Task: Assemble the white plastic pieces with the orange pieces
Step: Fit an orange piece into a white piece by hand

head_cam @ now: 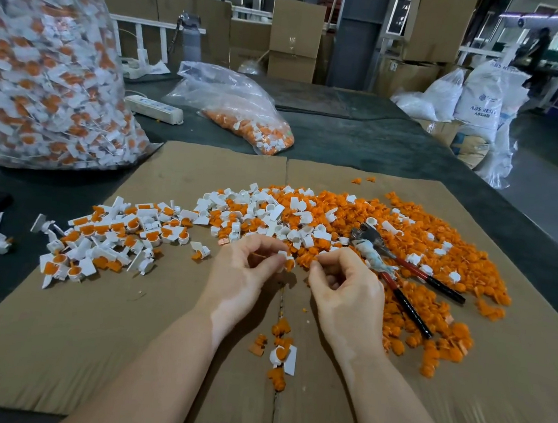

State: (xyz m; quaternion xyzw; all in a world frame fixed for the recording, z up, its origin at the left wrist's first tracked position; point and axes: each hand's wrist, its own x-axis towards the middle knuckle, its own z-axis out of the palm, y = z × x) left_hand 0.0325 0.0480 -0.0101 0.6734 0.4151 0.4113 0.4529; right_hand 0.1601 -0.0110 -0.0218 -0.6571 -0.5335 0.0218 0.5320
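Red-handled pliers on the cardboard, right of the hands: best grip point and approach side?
Take the pliers by the two red and black handles, near their black ends, coming from the near right. The handles splay toward the person and lie mostly bare on the cardboard, while the metal head sits buried among the orange pieces. The right hand is closest.

Two bare forearms come up from the near edge, and nothing is worn on either one: no sleeve, no glove, no cuff anywhere back from the fingers. The left hand (244, 269) has no ring and no watch or band at the wrist behind its fingers. The right hand (342, 287) is the same, plain from fingertips to wrist. The nails look short and unpainted, though they are small to judge.
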